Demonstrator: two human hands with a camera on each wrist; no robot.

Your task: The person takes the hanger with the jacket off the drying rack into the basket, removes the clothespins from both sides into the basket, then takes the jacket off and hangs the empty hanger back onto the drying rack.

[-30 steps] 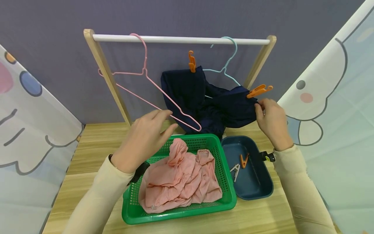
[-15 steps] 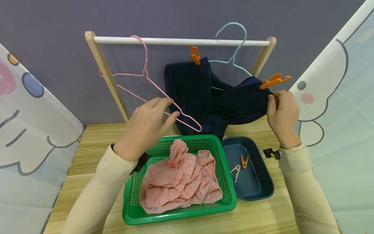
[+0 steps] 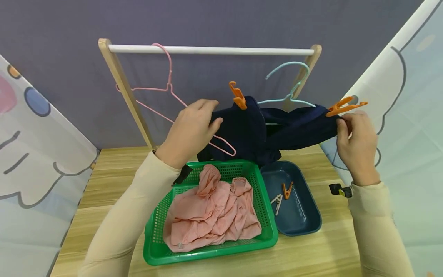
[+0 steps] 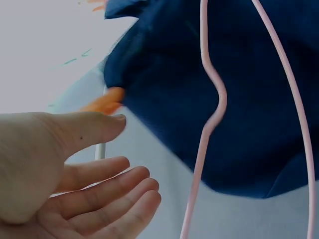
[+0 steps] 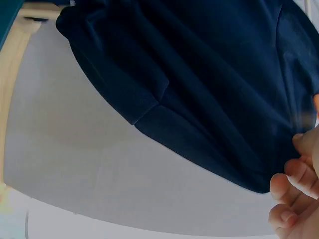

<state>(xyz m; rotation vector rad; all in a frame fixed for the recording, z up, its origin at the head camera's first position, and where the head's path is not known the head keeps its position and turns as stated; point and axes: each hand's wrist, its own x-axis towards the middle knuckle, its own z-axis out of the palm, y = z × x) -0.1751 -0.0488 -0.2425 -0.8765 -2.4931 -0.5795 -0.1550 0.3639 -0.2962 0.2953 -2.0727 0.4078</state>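
Note:
A navy garment [image 3: 301, 134] hangs bunched on a light blue hanger [image 3: 273, 101], whose hook is off the rail. Orange clothespins sit at its left [image 3: 238, 96] and right [image 3: 340, 107] top corners. My right hand [image 3: 360, 148] pinches the garment's right edge just below the clothespin, stretching the cloth sideways; the right wrist view shows thumb and fingertips on the cloth [image 5: 209, 119]. My left hand [image 3: 190, 132] is near the garment's left side, behind which part of the cloth is hidden. Its fingers look relaxed and hold nothing in the left wrist view, close to a blurred orange clothespin [image 4: 104, 102].
A pink hanger [image 3: 170, 77] hangs on the white rail [image 3: 214, 50], between the left hand and the garment. In front stands a green basket [image 3: 211, 259] of pink cloth [image 3: 214, 215]. A blue tray [image 3: 294, 227] beside it has two clothespins.
The light blue hanger and garment rose, then dropped below the rail and shifted right, with my right hand moving right and slightly down. My left hand moved up and right.

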